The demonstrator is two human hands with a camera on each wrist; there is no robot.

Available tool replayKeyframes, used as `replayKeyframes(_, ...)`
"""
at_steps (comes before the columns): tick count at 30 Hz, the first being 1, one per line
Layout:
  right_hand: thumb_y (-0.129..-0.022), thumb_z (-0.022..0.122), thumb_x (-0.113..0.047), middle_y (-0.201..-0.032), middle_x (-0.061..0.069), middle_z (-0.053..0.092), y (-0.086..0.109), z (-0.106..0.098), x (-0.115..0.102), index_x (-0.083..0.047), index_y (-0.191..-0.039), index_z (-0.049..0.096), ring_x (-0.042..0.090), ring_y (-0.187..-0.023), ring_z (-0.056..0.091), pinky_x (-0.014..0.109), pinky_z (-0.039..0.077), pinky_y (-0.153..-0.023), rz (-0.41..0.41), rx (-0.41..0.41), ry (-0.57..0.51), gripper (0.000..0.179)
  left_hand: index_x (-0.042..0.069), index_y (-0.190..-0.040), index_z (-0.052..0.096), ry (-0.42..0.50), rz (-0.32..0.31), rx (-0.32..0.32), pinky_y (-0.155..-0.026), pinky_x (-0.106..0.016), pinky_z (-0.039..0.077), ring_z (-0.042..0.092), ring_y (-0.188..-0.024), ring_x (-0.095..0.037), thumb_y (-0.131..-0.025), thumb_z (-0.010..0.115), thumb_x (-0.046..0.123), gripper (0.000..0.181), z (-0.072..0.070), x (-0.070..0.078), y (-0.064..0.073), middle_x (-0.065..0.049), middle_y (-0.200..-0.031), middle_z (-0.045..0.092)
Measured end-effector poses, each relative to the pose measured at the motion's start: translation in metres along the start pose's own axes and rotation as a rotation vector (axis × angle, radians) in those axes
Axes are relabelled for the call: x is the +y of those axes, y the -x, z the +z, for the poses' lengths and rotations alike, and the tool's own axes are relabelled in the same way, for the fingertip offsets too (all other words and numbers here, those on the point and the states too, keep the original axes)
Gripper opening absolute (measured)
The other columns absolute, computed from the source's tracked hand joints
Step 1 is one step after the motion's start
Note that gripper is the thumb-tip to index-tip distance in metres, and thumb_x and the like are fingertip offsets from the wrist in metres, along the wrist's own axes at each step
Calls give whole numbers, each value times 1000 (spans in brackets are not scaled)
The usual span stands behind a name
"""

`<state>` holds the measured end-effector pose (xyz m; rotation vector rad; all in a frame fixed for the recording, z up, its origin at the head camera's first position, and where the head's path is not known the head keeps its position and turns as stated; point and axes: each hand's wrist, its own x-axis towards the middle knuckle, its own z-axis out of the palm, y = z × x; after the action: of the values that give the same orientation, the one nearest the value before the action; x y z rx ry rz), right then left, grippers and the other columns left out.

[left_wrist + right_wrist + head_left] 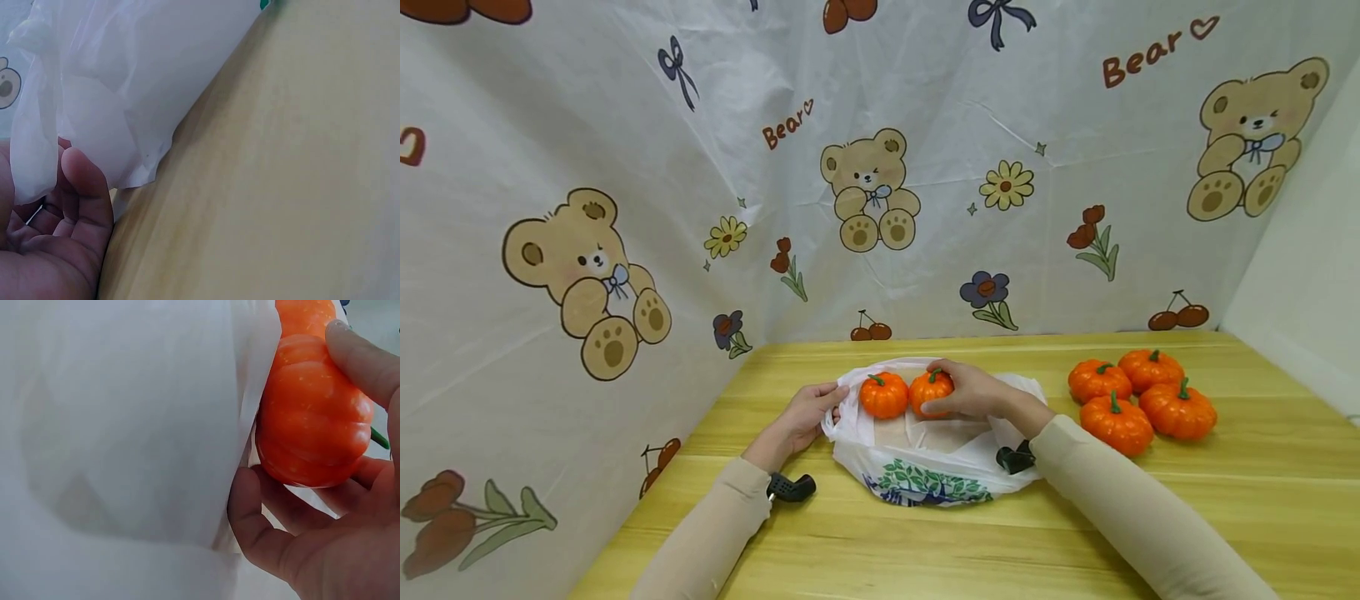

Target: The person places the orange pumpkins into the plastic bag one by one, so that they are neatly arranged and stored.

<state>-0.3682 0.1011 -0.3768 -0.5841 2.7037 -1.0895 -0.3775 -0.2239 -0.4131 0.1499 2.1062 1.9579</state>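
A white plastic bag [898, 462] with a green and blue print lies with its mouth open on the table. At its left rim my left hand [808, 415] pinches the thin plastic; the left wrist view shows the curled fingers [87, 178] around a fold. Inside the bag mouth my right hand [973, 392] grips a small orange pumpkin [928, 392] with a green stem. Thumb and fingers lie on opposite sides of that pumpkin [315, 415] in the right wrist view. Just left of it, a second pumpkin [883, 396] sits in the bag.
Several more orange pumpkins [1180, 410] stand grouped on the wooden table [1247, 508] to the right, beyond my right forearm. A white sheet [940, 275] printed with bears and flowers hangs behind the table and along its left side. Black wrist cameras [792, 487] sit at both cuffs.
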Motion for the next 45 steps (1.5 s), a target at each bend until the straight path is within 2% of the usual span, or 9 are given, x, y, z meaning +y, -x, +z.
replayKeyframes(15,-85,84,-45,-144,15,55,1,4,-2,-13,-151,44,31,-122,57,53,44,-114,18,48,56,84,-2,-147,50,13,-1,8,-60,-20,55,55,-66,-7,-106,60,25,50,1,0,1,0,-90,61)
replayKeyframes(25,-82,89,-34,-144,17,56,-1,5,-3,-8,-150,43,33,-125,56,52,42,-116,-3,88,50,87,-3,-144,52,19,3,24,-59,-19,55,55,-66,-7,-107,58,22,45,0,0,1,0,-91,61)
replayKeyframes(31,-80,90,-33,-146,17,55,0,1,-3,-9,-150,44,33,-128,55,52,41,-117,-6,86,68,87,-3,-145,52,13,8,5,-61,-20,55,56,-68,-8,-107,60,24,47,0,0,1,0,-91,62)
replayKeyframes(37,-83,87,-36,-148,18,54,3,-4,-6,-7,-150,46,33,-127,56,53,42,-116,-8,83,111,84,-4,-145,52,13,12,0,-62,-19,55,56,-69,-8,-107,60,25,48,-1,2,3,0,-92,62)
replayKeyframes(45,-86,84,-37,-152,20,50,16,-13,-15,-5,-151,46,36,-128,56,53,45,-114,-1,80,119,82,-4,-145,51,8,10,-12,-64,-20,56,58,-71,-7,-106,61,27,51,-1,0,2,1,-89,61)
